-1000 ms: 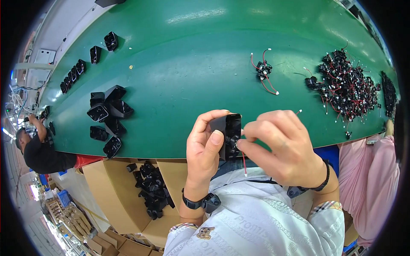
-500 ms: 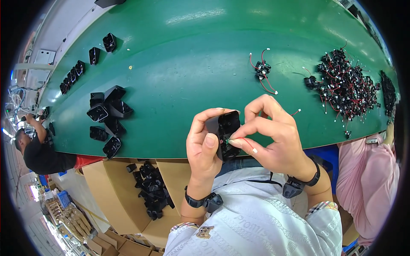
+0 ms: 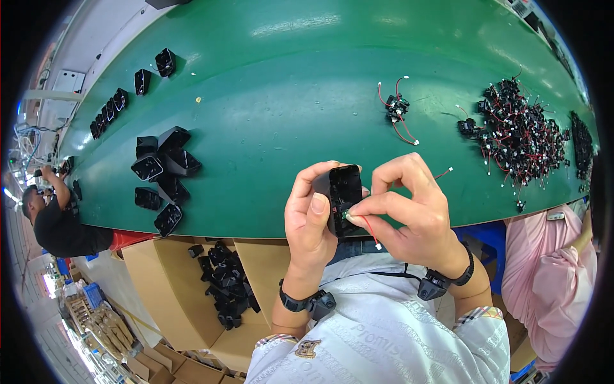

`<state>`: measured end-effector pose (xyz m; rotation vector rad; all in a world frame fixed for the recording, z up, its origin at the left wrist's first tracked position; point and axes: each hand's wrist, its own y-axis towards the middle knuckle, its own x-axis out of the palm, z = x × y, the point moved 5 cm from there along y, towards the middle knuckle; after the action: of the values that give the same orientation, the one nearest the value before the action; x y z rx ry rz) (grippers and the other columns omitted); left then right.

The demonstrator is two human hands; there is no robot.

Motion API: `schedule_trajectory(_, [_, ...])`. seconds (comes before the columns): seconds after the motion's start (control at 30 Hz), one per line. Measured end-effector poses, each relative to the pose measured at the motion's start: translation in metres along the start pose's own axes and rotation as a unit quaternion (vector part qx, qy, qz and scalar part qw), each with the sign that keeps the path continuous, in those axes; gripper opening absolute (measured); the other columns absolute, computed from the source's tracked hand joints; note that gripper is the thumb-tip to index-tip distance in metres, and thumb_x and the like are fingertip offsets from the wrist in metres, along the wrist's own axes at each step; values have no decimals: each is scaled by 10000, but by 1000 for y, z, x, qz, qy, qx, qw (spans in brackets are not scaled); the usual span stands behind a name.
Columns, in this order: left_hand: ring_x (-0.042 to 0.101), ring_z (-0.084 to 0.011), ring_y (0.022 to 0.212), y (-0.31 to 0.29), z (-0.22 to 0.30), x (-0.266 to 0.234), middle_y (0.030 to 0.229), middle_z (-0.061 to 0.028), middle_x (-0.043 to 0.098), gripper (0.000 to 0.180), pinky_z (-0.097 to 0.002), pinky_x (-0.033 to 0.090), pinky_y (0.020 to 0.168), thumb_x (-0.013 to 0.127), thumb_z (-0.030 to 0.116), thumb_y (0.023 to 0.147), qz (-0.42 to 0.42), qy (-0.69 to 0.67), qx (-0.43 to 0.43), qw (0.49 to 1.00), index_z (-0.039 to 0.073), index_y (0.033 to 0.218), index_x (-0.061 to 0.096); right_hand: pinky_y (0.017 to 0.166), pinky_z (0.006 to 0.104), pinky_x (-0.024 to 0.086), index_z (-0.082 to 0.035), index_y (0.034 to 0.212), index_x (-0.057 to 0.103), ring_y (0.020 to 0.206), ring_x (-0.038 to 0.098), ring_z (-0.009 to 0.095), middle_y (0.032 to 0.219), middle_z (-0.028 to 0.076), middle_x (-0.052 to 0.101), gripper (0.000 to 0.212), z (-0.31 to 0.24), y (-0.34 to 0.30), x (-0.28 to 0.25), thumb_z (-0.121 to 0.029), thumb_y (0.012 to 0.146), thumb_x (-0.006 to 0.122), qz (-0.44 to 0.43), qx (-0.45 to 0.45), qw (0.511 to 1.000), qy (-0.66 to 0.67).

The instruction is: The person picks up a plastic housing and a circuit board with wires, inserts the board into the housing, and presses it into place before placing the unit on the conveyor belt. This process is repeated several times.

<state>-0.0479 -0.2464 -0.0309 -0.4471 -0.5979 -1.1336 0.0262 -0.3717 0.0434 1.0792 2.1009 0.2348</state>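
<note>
My left hand (image 3: 311, 214) is closed round a black plastic housing (image 3: 346, 184), its open hollow side turned toward my right hand. Between the thumb and forefinger of my right hand (image 3: 409, 211) is a small green circuit board (image 3: 346, 216), pinched at the lower part of the housing's opening. A red wire (image 3: 371, 229) with a white plug at its end hangs from the pinch. Another wire end with a white plug (image 3: 450, 169) sticks out behind the right hand. The fingers partly cover the board, so I cannot tell how it sits in the housing.
On the green table (image 3: 275, 115), black housings (image 3: 171, 163) lie in a cluster at left, with more in a row beyond. Wired black parts (image 3: 396, 109) sit ahead; a large pile (image 3: 521, 128) is at right. A cardboard box (image 3: 185, 301) holds black pieces. People (image 3: 61, 221) sit on both sides.
My right hand has shifted slightly down and right with the circuit board. The red wire's white plug now hangs lower. The housing has moved a little to the right in my left hand.
</note>
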Motion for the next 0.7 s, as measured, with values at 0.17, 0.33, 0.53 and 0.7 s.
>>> schedule_trajectory(0.17, [626, -213, 1121, 1, -1, 2, 1257, -162, 613, 521, -358, 501, 984, 651, 338, 981, -12, 10, 18, 1000, -13, 1329, 486, 668, 338, 435, -99, 854, 751, 785, 542, 216, 873, 34, 548, 234, 6, -2, 7, -29, 649, 839, -4, 26, 997, 69])
schedule_trajectory(0.33, [646, -223, 1057, 2, -5, 0, 1221, -170, 609, 560, -370, 556, 918, 625, 399, 982, 8, 27, -15, 999, -17, 1324, 474, 817, 414, 480, -61, 918, 737, 960, 571, 292, 1092, 98, 606, 237, -4, -10, 12, -44, 686, 787, -1, -12, 999, -42])
schedule_trajectory(0.53, [672, -207, 993, 5, -20, 4, 1155, -139, 608, 377, -344, 596, 841, 623, 173, 1002, 64, -57, -79, 993, -4, 1300, 477, 1039, 495, 457, -21, 995, 720, 1280, 502, 456, 1463, 230, 482, 378, 5, -10, 9, -108, 648, 841, -71, 11, 997, -31])
schedule_trajectory(0.7, [657, -166, 918, 17, -6, 14, 1078, -100, 602, 317, -300, 566, 802, 660, 204, 988, 37, 41, -48, 997, -2, 1176, 510, 1074, 466, 431, -2, 926, 716, 1320, 516, 367, 1448, 256, 500, 273, 37, -14, 12, -89, 705, 850, -95, 143, 933, 316])
